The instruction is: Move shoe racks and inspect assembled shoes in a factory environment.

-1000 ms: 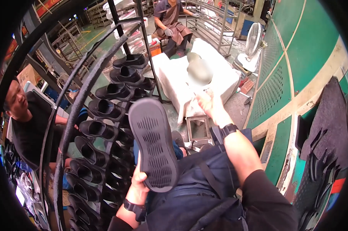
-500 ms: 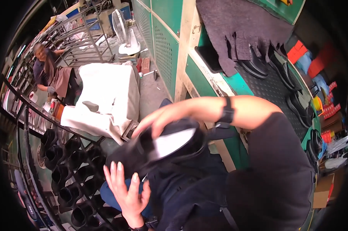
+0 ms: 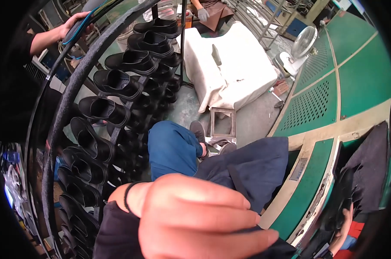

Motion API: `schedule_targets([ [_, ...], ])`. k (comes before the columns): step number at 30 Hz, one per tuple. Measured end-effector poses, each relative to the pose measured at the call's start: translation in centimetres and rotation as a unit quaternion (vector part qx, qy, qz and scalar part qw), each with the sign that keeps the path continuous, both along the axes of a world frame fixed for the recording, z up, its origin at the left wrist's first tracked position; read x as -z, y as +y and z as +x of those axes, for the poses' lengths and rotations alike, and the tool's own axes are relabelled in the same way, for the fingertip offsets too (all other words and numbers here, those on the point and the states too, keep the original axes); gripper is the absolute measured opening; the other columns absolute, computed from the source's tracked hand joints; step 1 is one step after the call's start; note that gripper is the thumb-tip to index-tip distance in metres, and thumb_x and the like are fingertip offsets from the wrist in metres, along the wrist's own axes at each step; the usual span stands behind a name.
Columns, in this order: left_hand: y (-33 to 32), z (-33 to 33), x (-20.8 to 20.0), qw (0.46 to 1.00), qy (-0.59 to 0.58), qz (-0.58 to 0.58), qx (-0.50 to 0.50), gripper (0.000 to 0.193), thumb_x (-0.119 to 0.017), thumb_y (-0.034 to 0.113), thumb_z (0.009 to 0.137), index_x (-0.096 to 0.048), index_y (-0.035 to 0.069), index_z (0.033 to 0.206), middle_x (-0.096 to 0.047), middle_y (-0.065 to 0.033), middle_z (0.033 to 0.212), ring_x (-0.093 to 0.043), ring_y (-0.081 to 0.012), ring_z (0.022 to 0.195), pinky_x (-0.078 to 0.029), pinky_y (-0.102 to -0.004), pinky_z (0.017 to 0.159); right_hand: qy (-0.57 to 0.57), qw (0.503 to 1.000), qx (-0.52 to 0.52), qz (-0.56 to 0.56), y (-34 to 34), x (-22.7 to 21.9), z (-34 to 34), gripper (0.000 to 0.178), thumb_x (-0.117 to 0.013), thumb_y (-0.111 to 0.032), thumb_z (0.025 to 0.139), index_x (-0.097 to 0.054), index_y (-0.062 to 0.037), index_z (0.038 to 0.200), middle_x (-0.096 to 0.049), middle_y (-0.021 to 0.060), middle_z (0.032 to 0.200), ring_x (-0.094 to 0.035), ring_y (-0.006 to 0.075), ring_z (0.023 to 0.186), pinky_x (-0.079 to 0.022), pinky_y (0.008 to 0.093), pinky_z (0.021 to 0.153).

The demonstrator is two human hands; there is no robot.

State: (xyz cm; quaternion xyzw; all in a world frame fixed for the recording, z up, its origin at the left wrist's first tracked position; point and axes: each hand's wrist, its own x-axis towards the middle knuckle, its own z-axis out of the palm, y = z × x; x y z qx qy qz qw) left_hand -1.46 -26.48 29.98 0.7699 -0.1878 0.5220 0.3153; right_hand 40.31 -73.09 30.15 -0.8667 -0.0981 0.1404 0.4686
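My left hand (image 3: 200,211) is large in the near foreground, back up, over my lap, a dark beaded band at its wrist. Its fingers stretch to the right, with nothing visible in them. Far to the right, my right hand (image 3: 346,222) is partly in view, its fingers against a black shoe (image 3: 333,216). This shoe is at the green machine, beside a dark hanging flap (image 3: 368,172); much of its outline is lost in shadow. Left of my knee, several black shoes (image 3: 117,84) sit in rows on a rack (image 3: 59,116).
A co-worker's hand (image 3: 76,26) is beside the rack at upper left. Another person in a brown apron (image 3: 217,15) is beyond the white cloth-covered block (image 3: 230,60). A metal frame (image 3: 223,123), a fan (image 3: 303,43) and green machine panels (image 3: 355,39) stand ahead and right.
The view has turned left toward the rack. Both hands were at the black shoe before me; my left hand is now off it, and my right hand is with a shoe at the machine.
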Motion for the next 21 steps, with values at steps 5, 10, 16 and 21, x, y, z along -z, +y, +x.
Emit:
schedule_targets([
  [5, -4.4, 5.1, 0.7, 0.907, -0.247, -0.016, -0.341, 0.005, -0.072, 0.012, 0.074, -0.070, 0.008, 0.074, -0.075, -0.0058, 0.091, -0.068, -0.0212, 0.070, -0.059, -0.0324, 0.065, -0.272, 0.910, -0.186, -0.252, -2.5, -4.2, 9.6, 0.061, -0.048, -0.002, 0.092, -0.042, -0.0032, 0.153, -0.045, 0.0189, 0.153, -0.042, 0.0255, 0.141, -0.031, 0.0329, 0.116],
  [10, -2.4, 0.2, -1.6, 0.964, -0.033, 0.103, -0.241, 0.015, -0.069, 0.011, 0.081, -0.072, 0.007, 0.095, -0.075, -0.0131, 0.096, -0.072, -0.0270, 0.085, -0.058, -0.0413, 0.077, -0.257, 0.839, -0.441, -0.187, 25.8, -10.1, -5.3, 0.069, -0.061, -0.004, 0.082, -0.047, -0.0030, 0.149, -0.061, 0.0179, 0.134, -0.059, 0.0283, 0.123, -0.043, 0.0377, 0.107],
  [16, -0.3, -17.3, 0.9, 0.613, 0.222, 0.136, -0.746, 0.052, -0.072, 0.011, 0.075, -0.066, 0.005, 0.126, -0.068, -0.0151, 0.127, -0.065, -0.0364, 0.118, -0.047, -0.0504, 0.104, -0.334, 0.589, -0.734, -0.054, 50.1, -6.2, -17.3, 0.066, -0.065, -0.007, 0.080, -0.051, -0.0087, 0.145, -0.069, 0.0215, 0.111, -0.068, 0.0336, 0.102, -0.052, 0.0404, 0.089],
  [21, -9.8, -31.6, 2.0, 0.257, 0.379, -0.025, -0.888, 0.060, -0.080, 0.021, 0.072, -0.064, 0.013, 0.130, -0.069, -0.0121, 0.118, -0.066, -0.0345, 0.108, -0.052, -0.0437, 0.089, -0.306, 0.487, -0.797, 0.183, 63.5, -0.9, -30.3, 0.063, -0.064, -0.014, 0.086, -0.049, -0.0097, 0.147, -0.065, 0.0198, 0.128, -0.062, 0.0360, 0.117, -0.049, 0.0403, 0.101],
])
